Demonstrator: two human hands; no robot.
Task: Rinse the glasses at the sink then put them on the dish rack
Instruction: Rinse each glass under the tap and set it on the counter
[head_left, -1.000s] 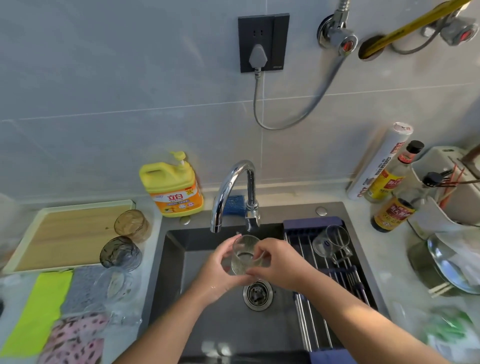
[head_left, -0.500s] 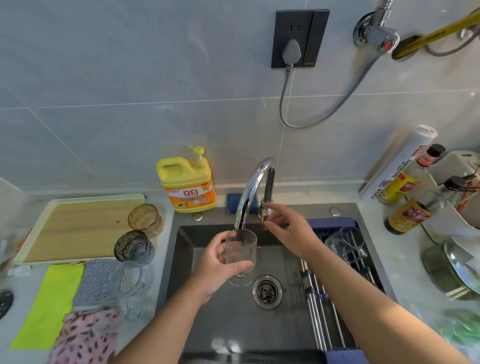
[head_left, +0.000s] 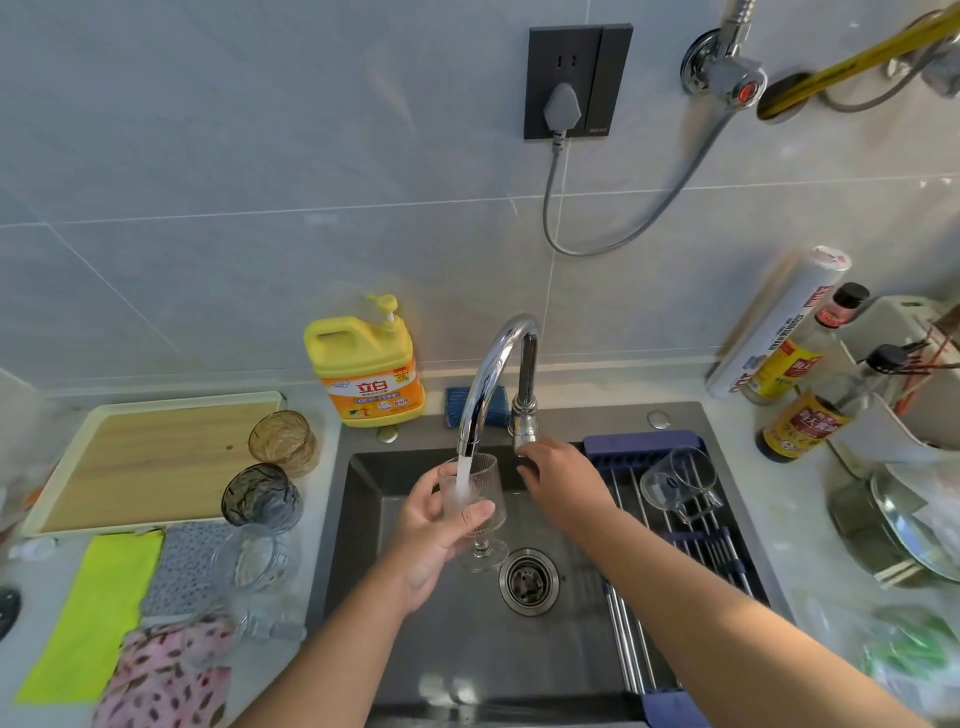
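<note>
Under the spout of the tap (head_left: 500, 345), toward the 12 o'clock end of the dark sink (head_left: 457, 654), a ribbed glass (head_left: 485, 501) with a short stem is being held upright. A white stream of water (head_left: 464, 475) is falling straight into its mouth. The left hand (head_left: 428, 543) is coming in from 7 o'clock and is wrapping the bowl of the glass, with the thumb lying across the near side and the fingers going around the far side. The foot of the glass is hanging just at 10 o'clock of the round drain (head_left: 529, 581).

The right hand (head_left: 563, 480) is reaching in from 4 o'clock. Its fingers are bending around the lower part of the tap (the handle itself is hidden under them, so I cannot tell how firmly they are gripping).

Across the sink's 3 o'clock side, the dish rack (head_left: 631, 649) is lying with its metal rods, and a clear mug (head_left: 675, 480) is resting tilted on it near the 1 o'clock corner.

On the counter at 9 o'clock of the sink, an amber glass (head_left: 283, 441), a smoky dark glass (head_left: 261, 496) and a clear glass (head_left: 254, 558) are standing in a row, just beside a wooden board (head_left: 150, 457). A yellow detergent bottle (head_left: 366, 369) is standing at 11 o'clock against the wall.
</note>
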